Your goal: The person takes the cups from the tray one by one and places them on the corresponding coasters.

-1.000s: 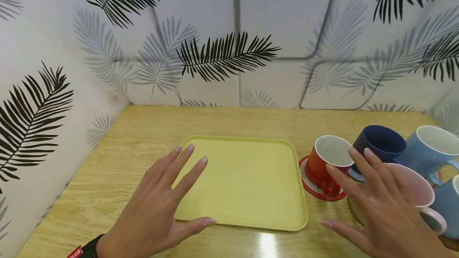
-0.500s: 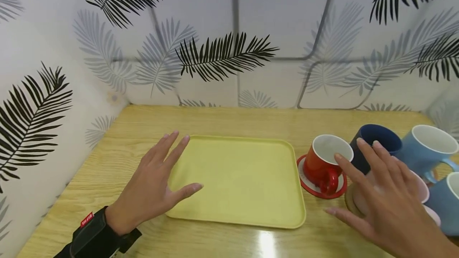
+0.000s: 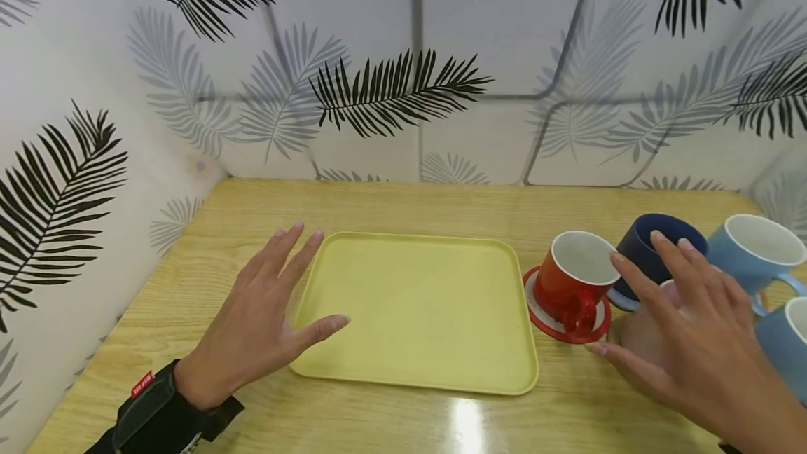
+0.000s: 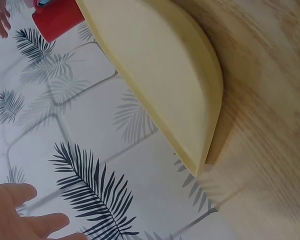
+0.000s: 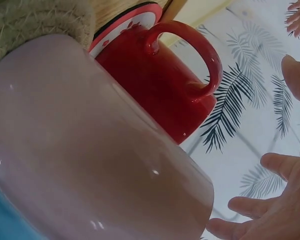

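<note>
A yellow rectangular tray (image 3: 416, 307) lies on the table. My left hand (image 3: 246, 328) hovers over its left edge with fingers spread, holding nothing. Right of the tray, a red mug (image 3: 555, 289) with a white inside stands on a red-rimmed coaster (image 3: 536, 321). My right hand (image 3: 700, 335) is spread above a pink mug (image 5: 100, 140), hiding most of it from the head view. In the right wrist view this mug stands on a woven coaster (image 5: 45, 22), with my fingertips (image 5: 220, 227) close to its rim. Whether they touch it, I cannot tell.
Behind my right hand stands a navy mug (image 3: 637, 251). Two light blue mugs, one further back (image 3: 744, 258) and one nearer (image 3: 782, 349), stand at the right. A leaf-patterned wall (image 3: 378, 153) closes off the back of the wooden table (image 3: 353, 205).
The left hand has drawn left, off the tray's middle, showing its black wrist strap. My right hand has shifted slightly right and forward over the mugs. The tray and mugs stay put.
</note>
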`<state>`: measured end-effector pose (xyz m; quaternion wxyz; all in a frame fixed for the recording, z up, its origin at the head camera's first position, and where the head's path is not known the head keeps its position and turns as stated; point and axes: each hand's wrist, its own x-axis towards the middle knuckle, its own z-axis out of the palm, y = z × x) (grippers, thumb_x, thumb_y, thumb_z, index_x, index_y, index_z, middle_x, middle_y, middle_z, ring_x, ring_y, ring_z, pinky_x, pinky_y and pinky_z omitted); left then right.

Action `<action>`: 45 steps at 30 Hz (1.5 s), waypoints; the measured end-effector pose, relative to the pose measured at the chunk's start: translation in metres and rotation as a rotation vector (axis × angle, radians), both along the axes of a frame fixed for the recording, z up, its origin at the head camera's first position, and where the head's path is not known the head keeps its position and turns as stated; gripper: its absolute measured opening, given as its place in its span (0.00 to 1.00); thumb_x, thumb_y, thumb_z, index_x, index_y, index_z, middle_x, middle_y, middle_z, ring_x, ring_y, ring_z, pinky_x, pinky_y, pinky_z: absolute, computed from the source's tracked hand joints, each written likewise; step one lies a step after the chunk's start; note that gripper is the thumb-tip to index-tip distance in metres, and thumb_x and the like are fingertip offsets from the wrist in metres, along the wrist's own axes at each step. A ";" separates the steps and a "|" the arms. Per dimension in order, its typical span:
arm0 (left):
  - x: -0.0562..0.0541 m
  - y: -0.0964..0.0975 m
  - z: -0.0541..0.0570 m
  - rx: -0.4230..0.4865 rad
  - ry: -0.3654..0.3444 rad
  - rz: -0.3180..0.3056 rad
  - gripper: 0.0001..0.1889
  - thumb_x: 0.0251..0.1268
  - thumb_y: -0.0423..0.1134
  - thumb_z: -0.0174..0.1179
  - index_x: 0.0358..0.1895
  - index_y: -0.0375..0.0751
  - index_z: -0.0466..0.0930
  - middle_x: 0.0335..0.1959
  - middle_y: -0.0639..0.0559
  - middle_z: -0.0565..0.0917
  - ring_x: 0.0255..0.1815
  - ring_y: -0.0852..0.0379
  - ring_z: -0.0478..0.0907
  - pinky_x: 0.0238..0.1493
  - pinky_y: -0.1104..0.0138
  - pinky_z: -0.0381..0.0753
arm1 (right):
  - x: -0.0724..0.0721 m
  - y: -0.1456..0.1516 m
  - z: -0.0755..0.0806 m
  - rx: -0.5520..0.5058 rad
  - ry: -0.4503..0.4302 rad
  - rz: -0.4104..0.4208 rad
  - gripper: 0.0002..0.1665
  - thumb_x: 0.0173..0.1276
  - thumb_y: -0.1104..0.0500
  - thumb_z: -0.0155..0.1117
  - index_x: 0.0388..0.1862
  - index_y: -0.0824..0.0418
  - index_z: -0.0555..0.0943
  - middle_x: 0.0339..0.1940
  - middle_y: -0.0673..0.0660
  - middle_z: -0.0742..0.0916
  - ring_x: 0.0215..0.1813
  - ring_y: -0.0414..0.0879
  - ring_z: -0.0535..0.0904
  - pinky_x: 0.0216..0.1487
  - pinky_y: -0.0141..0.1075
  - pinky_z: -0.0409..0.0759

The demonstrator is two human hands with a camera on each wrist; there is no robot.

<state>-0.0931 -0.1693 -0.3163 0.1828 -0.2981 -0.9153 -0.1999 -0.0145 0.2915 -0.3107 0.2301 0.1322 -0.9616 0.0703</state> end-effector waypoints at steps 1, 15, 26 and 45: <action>0.000 0.000 0.000 0.000 -0.003 0.000 0.49 0.62 0.68 0.63 0.81 0.47 0.55 0.79 0.38 0.59 0.79 0.35 0.53 0.71 0.38 0.57 | 0.000 0.000 0.000 0.000 0.000 0.000 0.64 0.54 0.11 0.34 0.80 0.50 0.60 0.80 0.71 0.57 0.81 0.69 0.43 0.77 0.64 0.35; 0.002 0.000 0.000 -0.020 -0.045 0.018 0.49 0.62 0.64 0.66 0.81 0.49 0.54 0.79 0.39 0.59 0.79 0.34 0.53 0.72 0.38 0.55 | -0.002 0.001 -0.005 0.000 -0.028 -0.013 0.66 0.52 0.11 0.40 0.78 0.53 0.62 0.79 0.72 0.57 0.81 0.70 0.43 0.77 0.65 0.34; 0.003 0.001 -0.002 -0.019 -0.038 0.004 0.47 0.64 0.64 0.64 0.81 0.49 0.54 0.79 0.39 0.59 0.79 0.34 0.53 0.72 0.39 0.54 | -0.001 0.003 -0.019 -0.001 -0.064 -0.025 0.63 0.53 0.19 0.61 0.80 0.51 0.60 0.79 0.71 0.57 0.80 0.71 0.45 0.75 0.68 0.36; 0.004 0.003 -0.002 -0.005 0.000 -0.009 0.46 0.66 0.66 0.60 0.81 0.48 0.55 0.79 0.40 0.59 0.78 0.37 0.55 0.71 0.38 0.57 | -0.001 -0.001 -0.017 0.033 -0.096 -0.041 0.62 0.54 0.22 0.64 0.79 0.54 0.63 0.80 0.71 0.57 0.81 0.69 0.44 0.75 0.69 0.36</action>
